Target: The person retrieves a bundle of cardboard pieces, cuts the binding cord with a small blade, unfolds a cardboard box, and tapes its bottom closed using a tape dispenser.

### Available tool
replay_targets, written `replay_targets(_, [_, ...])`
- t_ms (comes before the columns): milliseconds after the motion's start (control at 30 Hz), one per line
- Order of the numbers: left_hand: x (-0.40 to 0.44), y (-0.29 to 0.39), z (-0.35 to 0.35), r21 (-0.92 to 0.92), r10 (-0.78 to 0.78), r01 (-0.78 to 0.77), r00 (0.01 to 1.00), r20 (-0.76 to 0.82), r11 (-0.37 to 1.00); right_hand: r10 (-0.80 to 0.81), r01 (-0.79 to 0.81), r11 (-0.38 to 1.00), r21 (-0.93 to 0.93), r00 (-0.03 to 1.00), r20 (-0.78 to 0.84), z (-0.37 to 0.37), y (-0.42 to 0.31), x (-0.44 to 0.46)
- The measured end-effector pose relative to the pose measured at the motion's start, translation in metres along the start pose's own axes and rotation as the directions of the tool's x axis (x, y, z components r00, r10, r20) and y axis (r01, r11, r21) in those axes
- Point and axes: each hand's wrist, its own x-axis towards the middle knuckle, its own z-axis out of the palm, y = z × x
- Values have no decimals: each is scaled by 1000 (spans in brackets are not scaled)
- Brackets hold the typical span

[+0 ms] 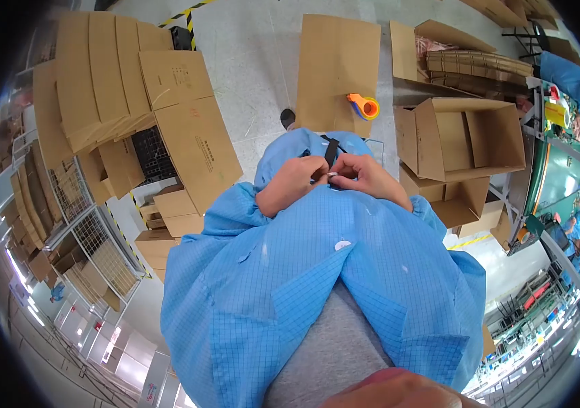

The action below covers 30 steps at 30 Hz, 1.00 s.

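My left hand [299, 178] and my right hand [364, 175] are close together at the front of the blue checked coat [249, 265]. Both have bent fingers pinched at a small light-coloured piece between them, too small to make out clearly. A black strap [332, 152] runs just beyond the fingertips. Lower on the coat shows a round white button [342, 245]. Beyond the hands, an orange tape dispenser [363, 107] lies on a flat cardboard sheet [337, 61].
Stacked flat cartons [99, 75] stand at the left beside a wire cage [103, 251]. Open boxes [463, 139] sit at the right, near a green-topped workbench [565, 177]. People in blue are at the far right. Grey floor [249, 68] shows ahead.
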Motion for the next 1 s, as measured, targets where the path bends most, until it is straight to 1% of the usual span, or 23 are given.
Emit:
replay_targets(33, [-2,-8,-11,-13,-1,1,1000,11,1000,15,-15,1000,2,1000,-7,5,-4,10])
replay_targets(100, [-11,-17,-36,-78,35,-32,999,35,996,150,-158,973,170,987,60,16,-11,30])
replay_targets(133, [-17,-20,-46,-92,28,-23,999,46,995,166,-174,968,179,984,57,24,-15,39])
replay_targets(200, [-22,-28,-67,-100,-63,79,985,158,992,139,-138,990,-13,986,87,37,-27,58])
replay_targets(267, [-25,-35,-76,-95,-23,39,986,165,995,154,-151,988,-40,984,88,44,-31,65])
replay_targets(333, [-26,-43,-80,79,121,-132,984,132,988,168,-170,983,66,985,45,49,-32,69])
replay_targets(367, [-25,-43,-84,68,119,-129,984,131,989,178,-181,981,65,983,47,50,-31,71])
replay_targets(433, [-24,-36,-93,36,163,-179,949,269,983,188,-199,971,131,978,90,51,-28,73])
replay_targets(467, [-24,-40,-89,30,165,-180,948,272,983,194,-204,970,132,977,86,51,-31,70])
replay_targets(533, [-27,-49,-79,-220,377,-342,915,143,914,214,-233,967,107,963,161,50,-40,63])
replay_targets(567, [-29,-47,-77,-228,374,-337,915,148,914,221,-240,964,113,962,158,47,-44,58])
replay_targets(633, [-29,-41,-75,-246,297,-237,923,245,940,114,-134,988,72,966,234,35,-47,48])
replay_targets(667, [-25,-39,-72,-250,287,-226,927,243,942,119,-142,987,79,963,241,29,-43,43])
replay_targets(733, [-15,-36,-63,-183,324,-282,908,266,942,-42,9,988,157,977,209,16,-31,35])
replay_targets(767, [-11,-35,-54,-182,304,-263,917,259,947,-41,2,986,170,973,227,11,-26,31])
replay_targets(833, [5,-34,-32,-129,344,-321,909,237,938,203,-245,961,129,941,270,-4,-17,23])
replay_targets(867, [11,-35,-21,-134,325,-300,917,233,944,209,-256,957,139,935,287,-13,-6,17])
replay_targets(933, [25,-38,3,-319,244,-216,968,50,923,226,-328,899,290,915,334,-34,18,6])
replay_targets(967, [32,-46,14,-319,231,-206,972,40,925,280,-401,835,376,899,337,-46,25,2])
replay_targets(1000, [35,-60,24,-520,110,-108,994,-27,847,279,-407,835,372,894,352,-62,40,3])
